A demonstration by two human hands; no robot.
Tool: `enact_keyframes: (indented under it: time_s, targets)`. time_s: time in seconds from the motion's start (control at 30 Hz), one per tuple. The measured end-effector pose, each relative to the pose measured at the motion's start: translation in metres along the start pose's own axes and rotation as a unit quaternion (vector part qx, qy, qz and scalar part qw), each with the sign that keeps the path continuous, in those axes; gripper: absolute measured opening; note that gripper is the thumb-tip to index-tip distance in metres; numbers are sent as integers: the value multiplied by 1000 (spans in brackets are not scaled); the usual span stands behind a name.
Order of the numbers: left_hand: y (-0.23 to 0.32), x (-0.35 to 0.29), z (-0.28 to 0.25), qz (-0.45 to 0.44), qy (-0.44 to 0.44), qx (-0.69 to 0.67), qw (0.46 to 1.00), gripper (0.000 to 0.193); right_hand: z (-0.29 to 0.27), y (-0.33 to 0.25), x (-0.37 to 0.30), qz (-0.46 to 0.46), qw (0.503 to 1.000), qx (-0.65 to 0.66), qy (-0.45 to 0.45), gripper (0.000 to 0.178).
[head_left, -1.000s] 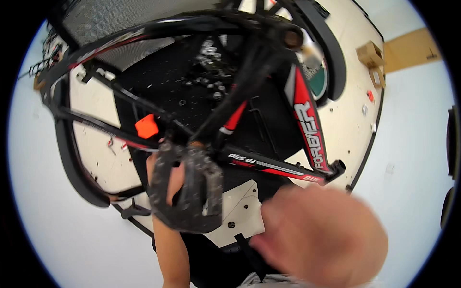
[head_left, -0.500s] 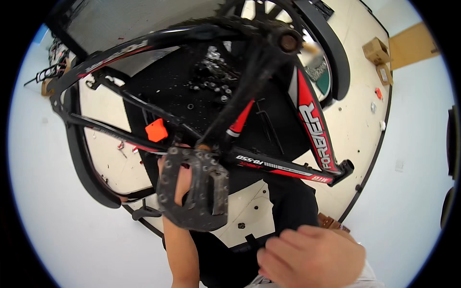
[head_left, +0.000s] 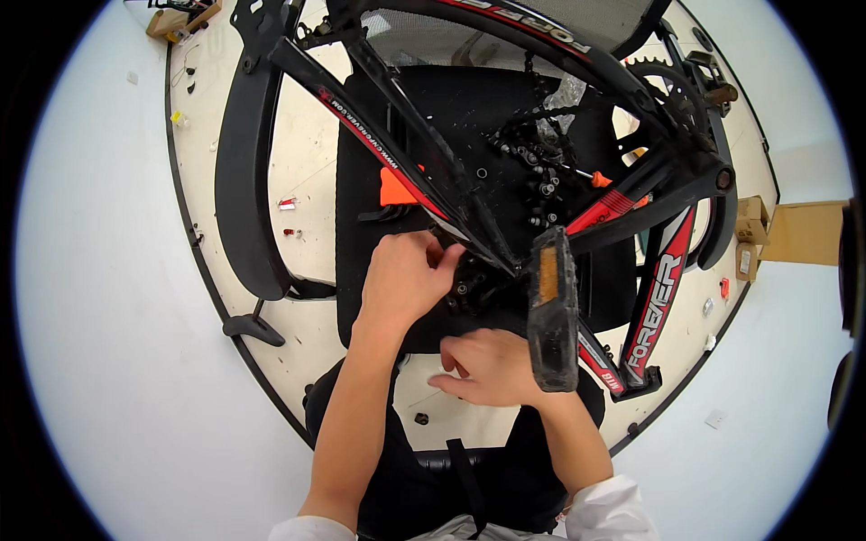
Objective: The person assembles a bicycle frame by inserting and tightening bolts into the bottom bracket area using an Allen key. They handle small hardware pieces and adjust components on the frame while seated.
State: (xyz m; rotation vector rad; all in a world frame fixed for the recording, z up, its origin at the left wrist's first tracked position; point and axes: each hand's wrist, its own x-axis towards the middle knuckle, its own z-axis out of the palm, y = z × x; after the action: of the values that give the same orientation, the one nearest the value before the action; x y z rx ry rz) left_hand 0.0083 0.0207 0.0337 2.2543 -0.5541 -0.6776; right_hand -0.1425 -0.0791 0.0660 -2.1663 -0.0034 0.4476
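The black and red bicycle frame (head_left: pixel 657 302) lies across the seat of a black office chair (head_left: pixel 505 334). My left hand (head_left: pixel 403 278) is closed at the lower rear tube, thumb against the curled fingers; whatever lies between them is hidden. Dark parts (head_left: pixel 465 293) show just right of its thumb. Nearer to me, my right hand (head_left: pixel 492 365) has loosely curled fingers, the thumb apart, and nothing visible in it. A black pedal (head_left: pixel 553 325) with an orange reflector hangs edge-on beside its wrist. The crank's far end carries a toothed chainring (head_left: pixel 672 86).
On the seat lie an orange flat piece (head_left: pixel 397 187), black hex keys (head_left: pixel 388 214), an orange-handled screwdriver (head_left: pixel 600 180), and several small metal parts (head_left: pixel 543 185) near a clear plastic bag (head_left: pixel 566 101). Armrests (head_left: pixel 248 171) flank it. Cardboard boxes (head_left: pixel 751 221) stand on the right floor.
The view has shifted, and the frame now appears turned, with the pedal seen edge-on. My left hand shows in front of the rear tube. My right hand has come forward beside the pedal.
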Motion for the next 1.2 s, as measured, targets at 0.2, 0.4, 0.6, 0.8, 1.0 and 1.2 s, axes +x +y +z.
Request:
enact_keyframes:
  time_s: [0.2, 0.4, 0.6, 0.8, 1.0, 1.2]
  targets:
    - [-15, 0, -2, 121, 0, 20, 992, 25, 25, 1, 29, 33, 995, -86, -36, 33]
    - [-10, -2, 3, 42, 64, -28, 997, 23, 8, 5, 35, 73, 996, 3, -51, 29]
    - [0, -5, -7, 10, 19, -6, 1000, 23, 4, 16, 43, 44, 999, 24, 21, 22]
    - [-15, -6, -7, 93, 31, -7, 995, 14, -3, 17, 46, 41, 991, 99, 75, 17]
    - [-20, -3, -20, 97, 59, -93, 989, 15, -8, 6, 48, 83, 975, 96, 180, 25]
    - [-31, -13, -44, 105, 45, -203, 972, 17, -15, -2, 45, 219, 963, 130, 90, 31]
